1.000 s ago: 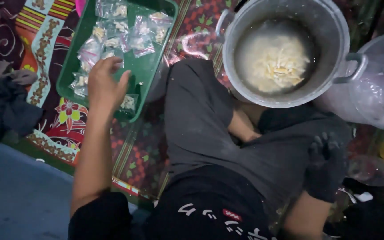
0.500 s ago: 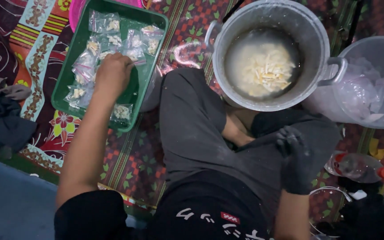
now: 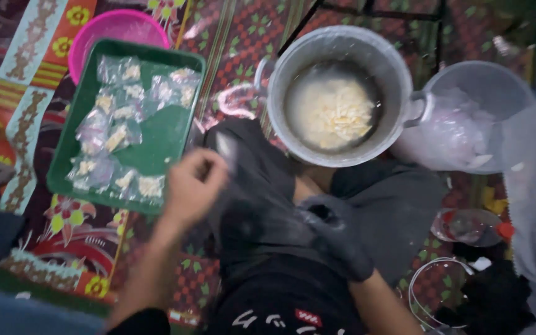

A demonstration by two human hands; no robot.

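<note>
A person sat cross-legged on a patterned woven mat (image 3: 243, 56), dark trousers filling the middle of the head view; the bare left hand (image 3: 193, 189) hovered over the left knee, just off the right edge of a green tray (image 3: 162, 139), its fingers curled narrowly around the top of a clear plastic bag (image 3: 243, 180), though motion blur hid the exact pinch; the right hand (image 3: 336, 236), in a black glove, met the same bag from below over the lap, and whether its fingers were closed on the film could not be told; the bag itself hung between the two hands, blurred and nearly transparent; small sealed packets (image 3: 116, 136) of pale food lay scattered across the tray, thickest along its left side and near edge; a pink bowl (image 3: 116, 31) peeked from behind the tray's far edge; a large metal pot (image 3: 280, 105) holding pale shredded food (image 3: 336, 111) in cloudy liquid stood on the mat just beyond the knees; a translucent plastic bucket (image 3: 485, 80) with loose clear bags stood touching the pot's right handle; a small lidded container (image 3: 466, 226) rested on the mat near the right knee.
</note>
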